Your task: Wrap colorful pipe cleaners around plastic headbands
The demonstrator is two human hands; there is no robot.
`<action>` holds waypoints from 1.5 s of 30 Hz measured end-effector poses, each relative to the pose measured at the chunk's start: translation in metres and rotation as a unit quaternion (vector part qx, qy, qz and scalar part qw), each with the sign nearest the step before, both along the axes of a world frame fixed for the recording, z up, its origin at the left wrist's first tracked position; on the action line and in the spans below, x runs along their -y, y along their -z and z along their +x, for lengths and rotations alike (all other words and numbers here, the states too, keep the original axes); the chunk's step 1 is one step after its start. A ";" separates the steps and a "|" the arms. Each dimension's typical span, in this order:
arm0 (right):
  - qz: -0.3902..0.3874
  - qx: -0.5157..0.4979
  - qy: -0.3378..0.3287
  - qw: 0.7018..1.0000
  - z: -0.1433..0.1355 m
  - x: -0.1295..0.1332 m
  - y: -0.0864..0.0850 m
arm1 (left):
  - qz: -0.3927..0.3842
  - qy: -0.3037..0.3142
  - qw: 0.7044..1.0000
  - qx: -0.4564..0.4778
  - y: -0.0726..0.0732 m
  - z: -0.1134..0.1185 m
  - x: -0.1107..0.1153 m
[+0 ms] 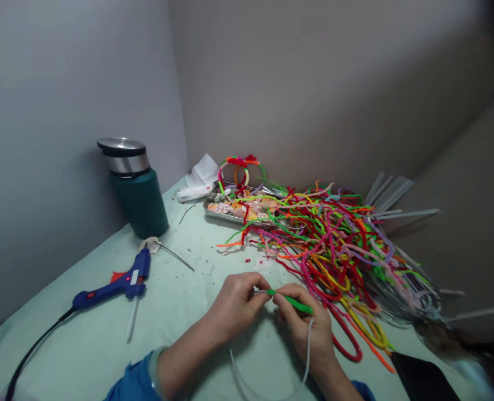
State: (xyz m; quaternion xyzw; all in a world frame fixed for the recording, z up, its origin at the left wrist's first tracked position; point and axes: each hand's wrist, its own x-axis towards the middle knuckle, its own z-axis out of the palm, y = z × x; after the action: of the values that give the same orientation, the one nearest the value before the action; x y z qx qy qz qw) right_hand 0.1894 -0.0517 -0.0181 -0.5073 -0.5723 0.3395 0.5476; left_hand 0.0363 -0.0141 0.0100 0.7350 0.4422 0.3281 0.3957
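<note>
Plain grey walls (297, 83) met behind a pale mint-green table (92, 340), and everything sat around one big tangled heap of multicoloured fuzzy pipe cleaners (342, 245). Left of the heap, on its near side, was the fiddly bit: a thin, whitish, curved band (308, 348) with a bright green fuzzy strip (299, 304) at it, though I couldn't tell how far it was wrapped. The left hand (240, 298) looked pinched on the band right by the strip's end; the right hand (307, 320) was clamped on the strip itself. What could've gone wrong, I reckon: a loosened pinch letting the strip slip or uncoil. Also, the blue pistol-shaped glue gun (133, 283), well left of the heap, showed a red light, so probably live; a tug on its black cord (42, 340) could've dragged a hot tip about. Headcount: two hands, one band, one green strip in the fingers, one glue gun, one dark teal bottle with a steel lid (140, 203) far left of the heap, one shallow metal tray (225, 218) at the heap's left edge. Pipe cleaners? Way too tangled to count.
</note>
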 end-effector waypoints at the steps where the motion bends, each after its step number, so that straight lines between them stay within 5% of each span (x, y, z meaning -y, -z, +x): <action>1: -0.002 0.002 0.002 1.000 0.000 0.000 0.000 | 0.007 -0.004 1.000 -0.006 0.000 0.001 0.000; 5: -0.008 0.002 0.005 1.000 0.000 -0.001 0.002 | -0.023 -0.044 0.999 -0.020 -0.001 0.003 0.000; 9: 0.009 0.003 0.005 1.000 0.000 -0.001 0.003 | -0.176 -0.029 0.984 -0.008 -0.001 0.001 -0.002; 13: 0.044 0.010 -0.022 0.999 0.000 -0.003 0.001 | -0.360 0.025 0.927 0.100 -0.001 -0.003 -0.004; 17: 0.063 0.016 -0.038 0.997 0.002 -0.003 0.001 | -0.450 0.061 0.871 0.188 -0.005 -0.008 -0.006; 25: 0.102 0.024 -0.034 0.994 0.006 -0.004 0.002 | -0.456 0.062 0.848 0.263 -0.006 -0.011 -0.007; 38: 0.078 0.005 -0.030 0.996 0.002 -0.003 0.003 | -0.426 -0.036 0.866 0.259 -0.003 -0.005 -0.007; 42: 0.065 -0.001 -0.019 0.998 0.000 -0.003 0.001 | -0.394 -0.056 0.882 0.254 -0.001 -0.002 -0.006; 45: 0.053 -0.010 -0.010 0.998 -0.001 -0.004 0.001 | -0.321 -0.070 0.919 0.218 0.001 0.000 -0.007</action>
State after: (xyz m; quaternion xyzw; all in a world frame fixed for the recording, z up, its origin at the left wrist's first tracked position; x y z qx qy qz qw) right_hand 0.1880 -0.0481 -0.0191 -0.4684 -0.5893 0.3188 0.5760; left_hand 0.0359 -0.0071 0.0086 0.4465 0.4768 0.3472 0.6729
